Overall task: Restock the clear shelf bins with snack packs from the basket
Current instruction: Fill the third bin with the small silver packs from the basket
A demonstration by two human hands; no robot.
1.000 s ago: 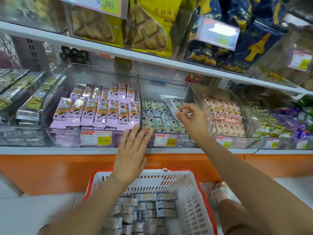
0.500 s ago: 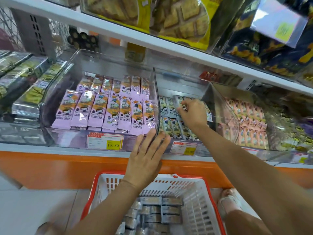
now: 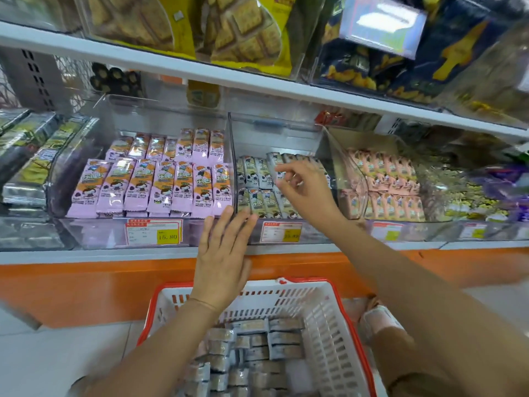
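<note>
The middle clear bin (image 3: 272,133) holds rows of grey-green snack packs (image 3: 257,174). My right hand (image 3: 303,190) hovers over those packs with its fingers loosely spread, and I see no pack in it. My left hand (image 3: 223,253) lies flat, fingers straight, against the front lip where this bin meets the purple-pack bin (image 3: 86,156). Below the shelf, the white basket with a red rim (image 3: 323,313) stands on the floor with several silver-grey snack packs (image 3: 257,348) in it.
Purple packs (image 3: 160,181) fill the left bin and pink packs (image 3: 386,179) the right one. Price labels (image 3: 154,234) line the bin fronts. An upper shelf (image 3: 257,81) with biscuit bags overhangs the bins. An orange panel (image 3: 71,287) runs under the shelf.
My right hand brought a grey-green pack down into the middle bin, let it go, and now lifts off with spread fingers. My left hand stayed flat on the bin front.
</note>
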